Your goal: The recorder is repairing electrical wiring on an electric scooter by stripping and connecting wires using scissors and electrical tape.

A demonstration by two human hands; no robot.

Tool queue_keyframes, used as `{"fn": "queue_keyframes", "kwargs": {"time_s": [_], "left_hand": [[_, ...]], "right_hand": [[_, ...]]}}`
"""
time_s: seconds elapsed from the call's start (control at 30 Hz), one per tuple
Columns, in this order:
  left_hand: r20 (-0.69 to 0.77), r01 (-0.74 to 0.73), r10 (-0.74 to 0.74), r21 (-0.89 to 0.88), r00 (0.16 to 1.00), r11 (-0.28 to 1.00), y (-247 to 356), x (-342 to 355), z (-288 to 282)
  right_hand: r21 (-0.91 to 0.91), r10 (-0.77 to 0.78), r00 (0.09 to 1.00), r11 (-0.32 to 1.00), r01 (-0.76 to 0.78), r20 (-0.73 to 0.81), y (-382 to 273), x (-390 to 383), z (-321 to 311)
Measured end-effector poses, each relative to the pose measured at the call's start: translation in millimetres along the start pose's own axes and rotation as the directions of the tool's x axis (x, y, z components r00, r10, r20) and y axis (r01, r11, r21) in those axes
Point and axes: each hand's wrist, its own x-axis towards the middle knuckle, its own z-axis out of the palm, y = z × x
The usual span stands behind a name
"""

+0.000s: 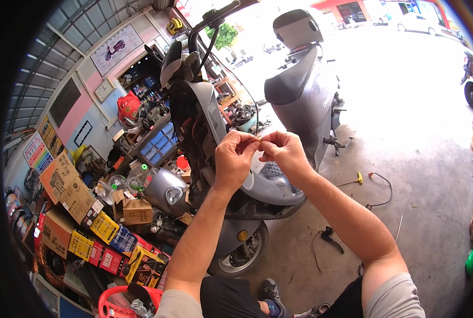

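Note:
My left hand (pixel 235 161) and my right hand (pixel 284 153) meet in front of me, thumbs and forefingers pinched together. Between the fingertips is the end of a thin black cable (pixel 257 112), with a tiny brass-coloured piece showing; its exact shape is too small to tell. From there the cable curves up toward the handlebar (pixel 215 20) of a grey scooter. Behind my hands stands that scooter, its front panels off and wiring exposed beside the grey leg shield (pixel 209 106). Its dark seat (pixel 295 79) is at the far right of the hands, the front wheel (pixel 243 259) below them.
On the concrete floor at right lie a yellow-handled tool (pixel 359 177), a black lever (pixel 332 239), a bent cable (pixel 391 192) and a thin metal rod (pixel 399 228). A silver scooter cover (pixel 165 188), cardboard boxes (pixel 61 183) and a red basket (pixel 105 305) crowd the left.

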Motion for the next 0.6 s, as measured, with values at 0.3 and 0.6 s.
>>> {"fn": "queue_keyframes", "kwargs": {"time_s": [0.3,0.6], "left_hand": [[-0.032,-0.126,0.132,0.137,0.991,0.983,10.6,0.7,0.5],[-0.015,-0.192,0.199,0.202,0.98,0.96,11.2,1.5,1.4]], "right_hand": [[-0.08,-0.032,0.999,0.996,0.034,0.015,-4.0,-1.6,-0.8],[-0.144,-0.058,0.998,0.988,0.058,0.009,-7.2,0.4,-1.8]]}}
